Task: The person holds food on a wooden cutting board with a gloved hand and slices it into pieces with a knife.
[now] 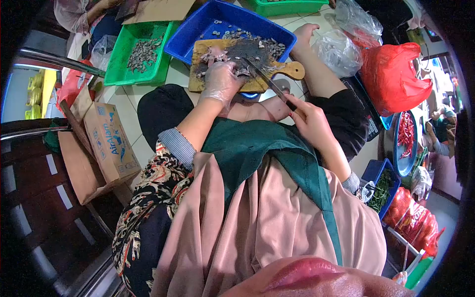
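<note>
My left hand [221, 80], in a clear plastic glove, rests on the wooden cutting board [198, 81] with its fingers curled over soft pinkish-grey meat [241, 72]. More of this meat lies by its knuckles. My right hand [310, 120] is bare and closed round the handle of a knife [264, 77]. The long dark blade points up and left over the board, its tip close to my left fingers. Beneath the board's far side stands a blue basin [237, 15] holding many small cut pieces [274, 48].
To the left are a green basin [113, 64] of cut pieces and a cardboard box [110, 141]. A red plastic bag [396, 76], clear bags [337, 53], red chillies [406, 136] and green chillies [380, 193] stand to the right. Another person's gloved hand [71, 17] shows at upper left.
</note>
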`<state>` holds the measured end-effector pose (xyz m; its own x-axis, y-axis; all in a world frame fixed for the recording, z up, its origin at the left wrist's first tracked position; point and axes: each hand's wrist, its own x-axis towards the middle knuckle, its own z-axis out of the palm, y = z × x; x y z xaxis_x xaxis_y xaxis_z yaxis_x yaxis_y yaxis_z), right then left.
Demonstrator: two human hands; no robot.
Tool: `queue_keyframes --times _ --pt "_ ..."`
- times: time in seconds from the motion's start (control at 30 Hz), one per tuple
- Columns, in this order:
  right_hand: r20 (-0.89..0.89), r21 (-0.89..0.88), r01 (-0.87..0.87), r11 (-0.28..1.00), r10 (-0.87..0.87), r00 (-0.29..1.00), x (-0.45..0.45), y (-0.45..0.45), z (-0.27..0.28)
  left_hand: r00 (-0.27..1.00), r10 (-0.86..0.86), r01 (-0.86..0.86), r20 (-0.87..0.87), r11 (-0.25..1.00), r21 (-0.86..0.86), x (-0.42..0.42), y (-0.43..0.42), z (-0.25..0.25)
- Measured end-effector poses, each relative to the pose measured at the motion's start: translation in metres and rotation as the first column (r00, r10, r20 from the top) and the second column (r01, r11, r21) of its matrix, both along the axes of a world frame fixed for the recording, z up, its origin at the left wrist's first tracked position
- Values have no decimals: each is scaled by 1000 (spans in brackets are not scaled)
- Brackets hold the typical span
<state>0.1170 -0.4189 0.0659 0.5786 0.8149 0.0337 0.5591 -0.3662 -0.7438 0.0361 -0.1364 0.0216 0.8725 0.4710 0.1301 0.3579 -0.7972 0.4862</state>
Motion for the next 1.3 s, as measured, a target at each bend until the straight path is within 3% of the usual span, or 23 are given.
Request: queue_keyframes --times 0.23,0.33,0.47,0.67,0.8,1.3 --pt "15 -16 -28 999 28 999 -18 -6 -4 992 21 -11 122 997 -82 -1 6 -20" --pt "32 -57 -31 998 33 999 -21 -7 -10 980 39 -47 195 998 37 -1 1 -26" --pt "40 -82 -38 996 42 998 -22 -7 -12 979 29 -33 203 999 14 -2 1 -27" --pt "111 43 -65 997 60 992 -17 8 -33 974 20 -17 224 1000 -15 -3 2 -32" --pt "57 2 -75 997 75 996 -14 20 -29 966 18 -13 258 1000 -22 -2 1 -35" --pt "11 -7 -86 996 87 996 -17 -9 -15 944 9 -45 329 994 103 -12 -6 -42"
